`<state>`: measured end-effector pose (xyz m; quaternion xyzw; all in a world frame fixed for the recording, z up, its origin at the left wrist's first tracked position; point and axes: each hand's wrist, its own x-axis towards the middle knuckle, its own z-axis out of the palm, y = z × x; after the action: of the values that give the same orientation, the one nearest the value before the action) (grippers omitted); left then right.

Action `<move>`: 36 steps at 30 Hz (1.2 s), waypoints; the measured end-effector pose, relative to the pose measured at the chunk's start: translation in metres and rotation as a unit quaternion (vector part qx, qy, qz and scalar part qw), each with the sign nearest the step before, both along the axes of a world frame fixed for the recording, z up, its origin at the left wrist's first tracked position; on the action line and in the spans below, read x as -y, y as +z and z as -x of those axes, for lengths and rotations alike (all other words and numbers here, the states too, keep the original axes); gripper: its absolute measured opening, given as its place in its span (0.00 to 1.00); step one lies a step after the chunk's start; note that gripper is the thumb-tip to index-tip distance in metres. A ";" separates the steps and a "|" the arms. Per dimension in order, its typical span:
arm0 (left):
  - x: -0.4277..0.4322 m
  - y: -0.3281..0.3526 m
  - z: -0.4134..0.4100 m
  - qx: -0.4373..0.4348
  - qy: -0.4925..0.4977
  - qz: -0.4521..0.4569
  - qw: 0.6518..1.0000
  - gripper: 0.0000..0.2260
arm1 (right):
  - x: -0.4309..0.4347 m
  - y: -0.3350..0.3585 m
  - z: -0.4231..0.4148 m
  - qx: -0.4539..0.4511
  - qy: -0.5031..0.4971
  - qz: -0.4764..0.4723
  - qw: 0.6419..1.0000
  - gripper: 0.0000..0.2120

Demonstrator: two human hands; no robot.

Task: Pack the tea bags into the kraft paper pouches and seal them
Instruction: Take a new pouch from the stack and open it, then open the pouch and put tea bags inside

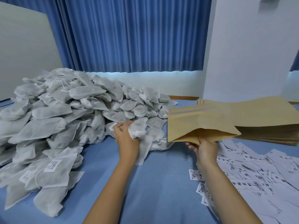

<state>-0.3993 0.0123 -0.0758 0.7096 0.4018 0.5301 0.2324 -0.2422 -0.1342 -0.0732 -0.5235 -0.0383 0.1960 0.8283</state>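
The tea bag heap (64, 118) fills the surface's (161, 183) left half. The kraft pouch stack (267, 126) sits at its right edge, with printed slips (250, 175) in front. Fingers of my left hand (127, 141) clutch tea bags (139, 131); my right hand (205, 149) pinches an open pouch (199, 123).

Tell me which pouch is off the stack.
The pouch gripped by the right hand, lifted up; all the others lie flat in the stack beside it.
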 end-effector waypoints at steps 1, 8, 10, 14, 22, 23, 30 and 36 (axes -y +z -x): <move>-0.005 -0.005 -0.002 -0.106 0.027 0.028 0.994 0.21 | 0.000 0.000 0.000 -0.001 0.001 0.001 1.000 0.07; -0.020 -0.030 -0.010 -0.434 -0.150 0.102 0.882 0.31 | 0.000 0.000 0.000 0.011 0.008 0.007 1.000 0.09; -0.019 -0.028 -0.015 -0.470 -0.131 0.087 0.869 0.33 | -0.001 0.000 0.002 0.016 0.012 0.012 1.000 0.10; -0.012 -0.022 -0.023 -0.485 -0.086 0.041 0.869 0.24 | 0.000 0.002 0.005 0.027 0.021 0.020 0.999 0.11; 0.006 -0.026 -0.027 -0.373 -0.060 0.010 0.926 0.08 | 0.005 0.002 0.002 0.030 0.019 0.021 0.999 0.11; 0.008 -0.026 -0.027 -0.363 -0.038 -0.001 0.931 0.07 | 0.005 0.002 0.002 0.028 0.018 0.022 0.999 0.10; 0.004 0.012 -0.009 -0.255 0.072 -0.091 0.960 0.08 | 0.001 -0.003 -0.004 0.056 0.007 0.032 0.998 0.14; -0.004 0.052 0.007 -0.191 0.047 -0.128 0.972 0.06 | 0.000 -0.006 -0.009 0.119 0.029 0.078 0.989 0.17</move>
<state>-0.4066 0.0167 -0.0242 0.8018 0.4007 0.4420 0.0333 -0.2333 -0.1343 -0.0791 -0.6050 -0.1362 0.1592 0.7682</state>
